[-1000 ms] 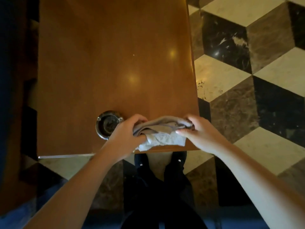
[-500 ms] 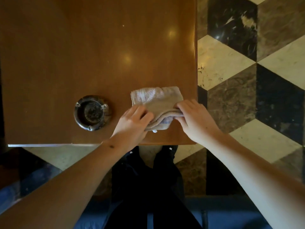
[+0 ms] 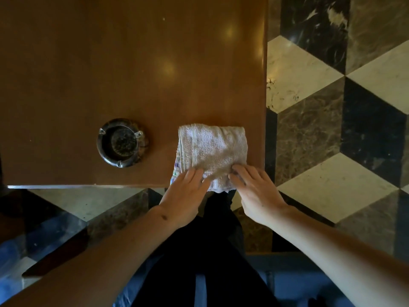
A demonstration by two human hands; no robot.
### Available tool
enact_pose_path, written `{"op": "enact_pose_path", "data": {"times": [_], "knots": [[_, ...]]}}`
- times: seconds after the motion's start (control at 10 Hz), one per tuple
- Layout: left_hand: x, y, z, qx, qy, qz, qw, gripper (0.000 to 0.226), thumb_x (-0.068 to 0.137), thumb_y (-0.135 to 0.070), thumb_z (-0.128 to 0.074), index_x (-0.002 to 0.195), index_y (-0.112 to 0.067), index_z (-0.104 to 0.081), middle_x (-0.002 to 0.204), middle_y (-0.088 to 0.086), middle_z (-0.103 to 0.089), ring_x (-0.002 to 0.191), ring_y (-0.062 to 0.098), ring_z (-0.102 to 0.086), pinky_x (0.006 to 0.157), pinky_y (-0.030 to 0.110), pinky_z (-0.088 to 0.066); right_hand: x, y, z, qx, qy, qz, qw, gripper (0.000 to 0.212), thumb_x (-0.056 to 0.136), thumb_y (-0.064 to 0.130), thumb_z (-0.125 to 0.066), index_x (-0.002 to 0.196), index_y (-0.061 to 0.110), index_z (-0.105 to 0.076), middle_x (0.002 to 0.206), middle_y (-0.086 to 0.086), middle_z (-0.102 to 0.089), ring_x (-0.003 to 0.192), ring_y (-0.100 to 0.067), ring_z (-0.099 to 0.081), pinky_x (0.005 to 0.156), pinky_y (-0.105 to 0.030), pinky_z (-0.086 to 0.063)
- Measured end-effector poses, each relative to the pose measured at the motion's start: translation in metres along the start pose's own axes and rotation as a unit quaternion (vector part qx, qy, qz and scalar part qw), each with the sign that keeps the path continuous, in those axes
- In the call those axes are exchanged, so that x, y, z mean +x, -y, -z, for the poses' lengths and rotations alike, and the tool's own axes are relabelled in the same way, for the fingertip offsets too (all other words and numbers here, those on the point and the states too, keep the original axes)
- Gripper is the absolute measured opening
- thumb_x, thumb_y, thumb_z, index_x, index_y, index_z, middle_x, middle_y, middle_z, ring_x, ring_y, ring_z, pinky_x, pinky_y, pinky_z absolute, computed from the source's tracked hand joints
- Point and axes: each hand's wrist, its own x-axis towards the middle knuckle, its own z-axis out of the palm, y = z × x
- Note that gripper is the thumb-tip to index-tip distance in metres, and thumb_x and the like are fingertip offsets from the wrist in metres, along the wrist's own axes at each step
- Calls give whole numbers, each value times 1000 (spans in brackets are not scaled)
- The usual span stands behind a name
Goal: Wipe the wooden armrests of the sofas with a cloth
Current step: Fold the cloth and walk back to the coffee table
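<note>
Folded cloth point(image 3: 213, 149) on table point(image 3: 110, 63), both hands' flat, spread fingers point(image 3: 194, 176) pressing its near edge

No readable text anywhere

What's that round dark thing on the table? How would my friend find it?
Start at the big brown wooden table. Near its front edge, left of the folded pale cloth, sits the ashtray. It is the only round, dark, shiny thing there, with small notches in its rim.
</note>
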Motion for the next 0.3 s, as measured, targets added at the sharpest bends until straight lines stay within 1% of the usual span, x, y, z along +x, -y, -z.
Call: {"op": "enact_pose_path", "data": {"times": [0.1,0.2,0.3], "knots": [[-11,0,27,-35,111,14,993,66,90,-24,-64,148,-9,-38,160,20,-24,146,38,-22,113,47,-34,-8,11,24,23,85,-37,995,61,93,21,-64,150,18,-42,161,-6,-29,146,-29,-35,117,-46,-39],[-29,12,83,-66,157,60,983,55,99,-32,-53,150,-20,-36,157,15,-26,145,42,-25,111,51,-36,-18,25,78,125,151,-135,971,55,100,26,-56,152,22,-38,157,-6,-33,138,-27,-44,105,-35,-50],[-48,44,169,-14,44,93,995,52,102,-30,-48,152,-24,-33,153,11,-33,138,35,-32,108,48,-35,-6,45,174,167,96,-158,968,55,101,25,-58,152,21,-39,154,-7,-37,125,-24,-54,96,-32,-54]]}}
